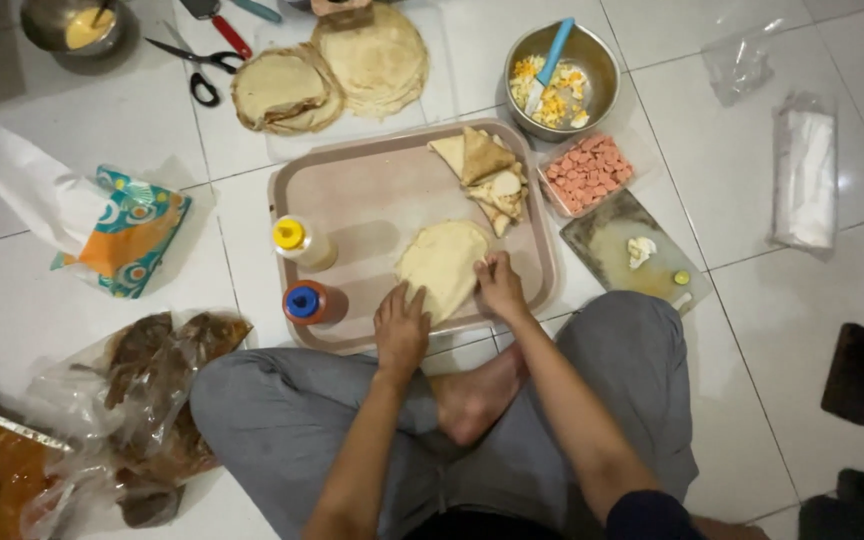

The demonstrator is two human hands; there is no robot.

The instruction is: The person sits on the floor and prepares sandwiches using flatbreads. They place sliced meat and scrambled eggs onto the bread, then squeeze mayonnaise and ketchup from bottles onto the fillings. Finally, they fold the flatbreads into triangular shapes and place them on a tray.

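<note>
I sit cross-legged on a white tiled floor with a brown tray (352,180) in front of me. A round pale flatbread (442,262) lies flat on the tray's near side. My left hand (401,325) presses its near left edge with fingers spread. My right hand (500,286) rests on its right edge, fingers curled onto the dough. Several folded filled flatbreads (487,172) sit at the tray's far right. A yellow-capped squeeze bottle (300,241) and a blue-capped orange bottle (308,302) stand at the tray's left.
Stacked flatbreads (337,70) lie beyond the tray, with scissors (197,62) beside them. A metal bowl (562,80) of chopped egg holds a blue spatula. Sliced sausage (588,172), a cutting board (632,250), a tissue pack (122,230), plastic bags (142,400) and a dark phone (855,372) surround me.
</note>
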